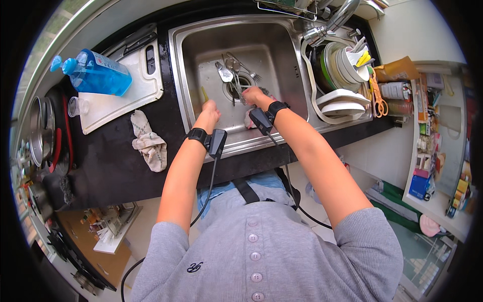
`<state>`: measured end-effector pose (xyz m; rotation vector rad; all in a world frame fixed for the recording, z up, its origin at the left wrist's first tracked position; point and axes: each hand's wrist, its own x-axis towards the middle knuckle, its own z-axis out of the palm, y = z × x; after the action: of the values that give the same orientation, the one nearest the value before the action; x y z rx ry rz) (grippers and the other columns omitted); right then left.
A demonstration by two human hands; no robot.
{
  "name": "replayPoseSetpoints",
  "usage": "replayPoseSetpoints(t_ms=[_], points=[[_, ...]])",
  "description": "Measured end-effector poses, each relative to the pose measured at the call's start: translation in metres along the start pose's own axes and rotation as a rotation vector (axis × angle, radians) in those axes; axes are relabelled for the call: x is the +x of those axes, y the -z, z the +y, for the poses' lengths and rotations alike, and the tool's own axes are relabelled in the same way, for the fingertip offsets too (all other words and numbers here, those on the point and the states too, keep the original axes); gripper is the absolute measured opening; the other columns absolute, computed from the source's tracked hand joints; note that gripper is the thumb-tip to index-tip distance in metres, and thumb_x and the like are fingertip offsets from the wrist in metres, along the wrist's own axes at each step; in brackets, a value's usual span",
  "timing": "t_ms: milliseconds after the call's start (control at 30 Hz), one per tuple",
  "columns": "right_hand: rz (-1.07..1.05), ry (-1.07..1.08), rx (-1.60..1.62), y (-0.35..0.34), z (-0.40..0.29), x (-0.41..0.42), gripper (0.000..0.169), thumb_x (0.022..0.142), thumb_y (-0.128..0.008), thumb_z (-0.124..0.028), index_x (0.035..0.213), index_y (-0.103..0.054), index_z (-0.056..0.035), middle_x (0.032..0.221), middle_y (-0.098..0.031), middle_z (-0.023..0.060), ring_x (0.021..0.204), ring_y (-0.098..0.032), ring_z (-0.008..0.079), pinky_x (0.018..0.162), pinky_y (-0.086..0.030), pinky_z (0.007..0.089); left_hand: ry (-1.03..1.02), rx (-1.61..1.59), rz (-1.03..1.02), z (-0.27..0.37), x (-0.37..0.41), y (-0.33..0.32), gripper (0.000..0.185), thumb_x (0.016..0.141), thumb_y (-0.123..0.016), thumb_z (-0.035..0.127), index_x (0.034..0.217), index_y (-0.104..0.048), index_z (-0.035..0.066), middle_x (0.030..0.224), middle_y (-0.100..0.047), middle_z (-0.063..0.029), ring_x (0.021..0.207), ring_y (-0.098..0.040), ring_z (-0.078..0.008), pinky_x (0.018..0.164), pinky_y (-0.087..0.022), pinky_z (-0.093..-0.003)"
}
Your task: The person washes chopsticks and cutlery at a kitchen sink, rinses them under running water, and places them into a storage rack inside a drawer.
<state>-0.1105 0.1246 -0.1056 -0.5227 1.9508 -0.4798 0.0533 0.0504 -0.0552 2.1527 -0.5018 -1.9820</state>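
Both my hands are down in a stainless steel sink (279,49). My left hand (210,109) is at the basin's left side, at the lower end of a thin yellow-green utensil (204,93), its fingers partly hidden. At the drain, my right hand (253,95) touches the lower end of some metal cutlery (234,68); its fingertips are too small to read clearly. Spoons and a fork (254,75) lie loosely across the drain (247,81). Beside and partly under my right hand are a dark scrubber (264,91) and a pinkish-white item (249,119).
A blue soap bottle (102,73) lies on a white cutting board (117,109), left of the sink. A crumpled cloth (149,147) is on the black counter (109,166). Stacked bowls and plates (339,68) stand right of the basin, near the chrome faucet (317,34).
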Motion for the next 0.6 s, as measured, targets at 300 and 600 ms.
replayPoseSetpoints(t_ms=[300, 600], points=[[0.184, 0.259, -0.052, -0.029, -0.018, 0.044, 0.03, 0.07, -0.051, -0.008, 0.099, -0.049, -0.0011, 0.101, -0.054, 0.0206, 0.096, -0.051, 0.0336, 0.081, -0.041, 0.0383, -0.004, -0.136, -0.061, -0.009, -0.016, -0.009, 0.031, 0.084, -0.036, 0.014, 0.113, -0.044, 0.005, 0.111, -0.047, -0.0106, 0.099, -0.048, -0.0209, 0.079, -0.043, -0.0336], [0.338, 0.585, -0.608, -0.027, -0.024, 0.037, 0.017, 0.071, -0.056, -0.013, 0.08, -0.056, 0.0009, 0.085, -0.057, 0.0184, 0.075, -0.058, 0.0324, 0.064, -0.048, 0.0396, -0.093, -0.204, -0.144, -0.011, -0.044, -0.015, 0.03, 0.086, -0.037, 0.012, 0.114, -0.041, 0.003, 0.113, -0.046, -0.0131, 0.1, -0.049, -0.0213, 0.077, -0.045, -0.0313]])
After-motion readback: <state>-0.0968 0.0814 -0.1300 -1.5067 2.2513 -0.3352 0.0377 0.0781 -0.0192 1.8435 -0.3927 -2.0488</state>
